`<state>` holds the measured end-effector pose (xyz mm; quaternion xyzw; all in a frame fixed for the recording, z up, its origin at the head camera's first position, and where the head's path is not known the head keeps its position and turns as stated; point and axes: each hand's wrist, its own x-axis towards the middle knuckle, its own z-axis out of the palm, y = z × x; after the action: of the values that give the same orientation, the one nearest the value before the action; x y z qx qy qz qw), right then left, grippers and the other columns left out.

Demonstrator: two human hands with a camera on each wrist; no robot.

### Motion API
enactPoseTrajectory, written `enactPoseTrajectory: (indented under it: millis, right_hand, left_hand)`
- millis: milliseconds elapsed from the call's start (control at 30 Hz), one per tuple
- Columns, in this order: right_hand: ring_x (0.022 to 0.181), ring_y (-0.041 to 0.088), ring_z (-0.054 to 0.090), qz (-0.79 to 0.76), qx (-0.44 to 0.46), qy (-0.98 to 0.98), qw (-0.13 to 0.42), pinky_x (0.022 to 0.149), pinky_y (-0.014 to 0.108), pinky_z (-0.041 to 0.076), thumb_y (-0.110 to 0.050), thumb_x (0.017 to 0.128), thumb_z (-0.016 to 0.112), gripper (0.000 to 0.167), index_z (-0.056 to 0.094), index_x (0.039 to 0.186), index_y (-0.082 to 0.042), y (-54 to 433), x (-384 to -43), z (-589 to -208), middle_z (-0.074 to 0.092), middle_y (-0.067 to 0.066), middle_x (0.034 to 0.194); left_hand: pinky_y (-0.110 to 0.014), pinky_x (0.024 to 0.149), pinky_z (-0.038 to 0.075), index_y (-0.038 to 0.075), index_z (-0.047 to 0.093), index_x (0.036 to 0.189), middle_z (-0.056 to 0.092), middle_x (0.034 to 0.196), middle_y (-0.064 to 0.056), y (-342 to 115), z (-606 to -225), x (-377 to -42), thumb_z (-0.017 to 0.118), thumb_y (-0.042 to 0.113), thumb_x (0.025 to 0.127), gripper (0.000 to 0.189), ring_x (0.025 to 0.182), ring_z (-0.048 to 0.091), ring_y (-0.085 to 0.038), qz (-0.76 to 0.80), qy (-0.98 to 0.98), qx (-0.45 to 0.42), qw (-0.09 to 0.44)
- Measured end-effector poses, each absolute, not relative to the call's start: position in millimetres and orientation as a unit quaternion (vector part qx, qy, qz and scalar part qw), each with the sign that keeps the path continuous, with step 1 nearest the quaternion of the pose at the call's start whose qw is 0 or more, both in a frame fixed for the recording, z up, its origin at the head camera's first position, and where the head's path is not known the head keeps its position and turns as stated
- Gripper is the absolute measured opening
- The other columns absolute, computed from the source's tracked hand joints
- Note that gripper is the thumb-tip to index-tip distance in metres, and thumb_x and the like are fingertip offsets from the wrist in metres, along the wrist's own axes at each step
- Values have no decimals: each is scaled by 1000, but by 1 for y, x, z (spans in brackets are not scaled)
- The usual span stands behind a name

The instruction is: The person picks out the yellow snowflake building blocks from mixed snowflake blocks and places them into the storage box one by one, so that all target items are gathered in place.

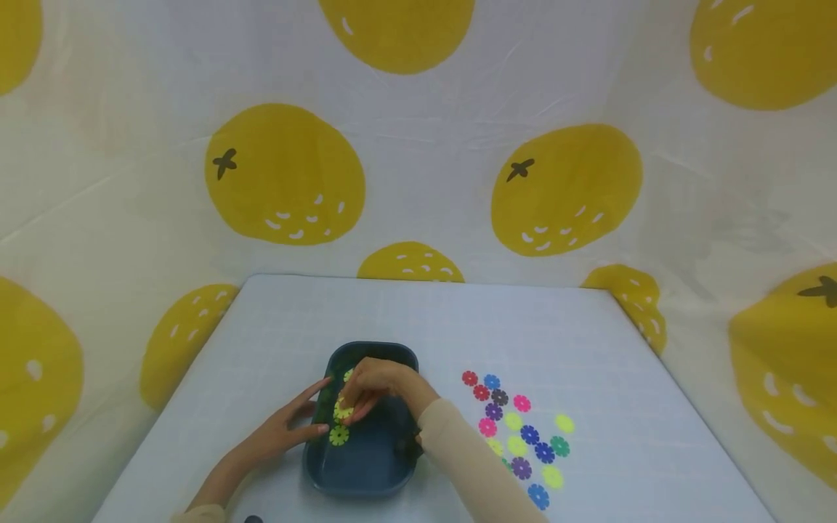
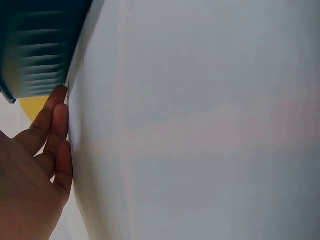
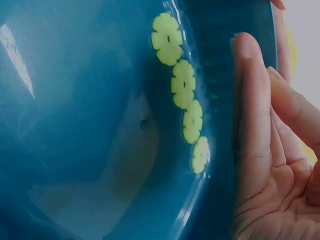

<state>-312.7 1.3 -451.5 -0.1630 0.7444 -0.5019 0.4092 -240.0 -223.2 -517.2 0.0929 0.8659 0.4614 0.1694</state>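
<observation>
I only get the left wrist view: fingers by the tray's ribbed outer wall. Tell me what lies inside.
Observer: Four yellow-green flower pieces show in a line along one inner side of the tray.
Operator: Report the right hand.
Observer: The right hand reaches into the tray, near those pieces.
Operator: Now tell me what's right of the tray.
Observer: Loose flower discs in several colours, scattered on the white table.

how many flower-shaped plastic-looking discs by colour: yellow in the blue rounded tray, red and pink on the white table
Yellow flower-shaped plastic-looking discs in the blue tray: 4
Red flower-shaped discs on the white table: 2
Pink flower-shaped discs: 2
Total: 8
</observation>
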Motion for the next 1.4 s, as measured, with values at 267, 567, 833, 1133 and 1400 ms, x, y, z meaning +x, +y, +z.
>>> enactPoseTrajectory:
  millis: [267, 567, 833, 1133, 1400]
  right_hand:
    - [56, 19, 71, -470, -184, 741, 443, 55, 25, 59, 2, 92, 63, 15, 77, 85, 4, -9, -304, -456, 74, 21, 76]
    - [54, 18, 70, -392, -201, 773, 457, 52, 24, 57, -4, 88, 72, 12, 78, 77, -3, -21, -293, -464, 74, 15, 72]
    - [50, 18, 68, -315, -234, 812, 433, 49, 25, 56, -5, 84, 77, 14, 77, 70, -5, -32, -284, -470, 72, 12, 64]
    - [53, 25, 70, -321, -220, 821, 418, 50, 31, 59, -3, 88, 72, 18, 73, 70, 0, -33, -283, -460, 72, 16, 66]
    - [53, 25, 70, -344, -224, 825, 389, 48, 30, 57, -5, 90, 69, 17, 73, 75, 3, -28, -284, -447, 71, 16, 65]
  left_hand:
    - [-73, 108, 29, 41, 23, 156, 26, 163, -16, -223, -518, -239, 71, 46, 89, 82, 142, 37, -46, 463, 867, 103, 155]
    - [-74, 107, 30, 44, 23, 155, 26, 163, -14, -224, -520, -240, 70, 48, 89, 81, 141, 37, -46, 461, 867, 102, 160]
    - [-73, 108, 29, 47, 23, 154, 25, 164, -13, -224, -518, -240, 69, 47, 90, 79, 143, 35, -45, 461, 866, 103, 165]
    - [-74, 109, 27, 45, 22, 155, 23, 164, -14, -224, -515, -240, 68, 47, 91, 79, 143, 33, -47, 468, 862, 107, 165]
    - [-74, 108, 27, 42, 21, 156, 22, 164, -15, -226, -518, -239, 68, 44, 92, 80, 143, 33, -47, 475, 857, 113, 164]
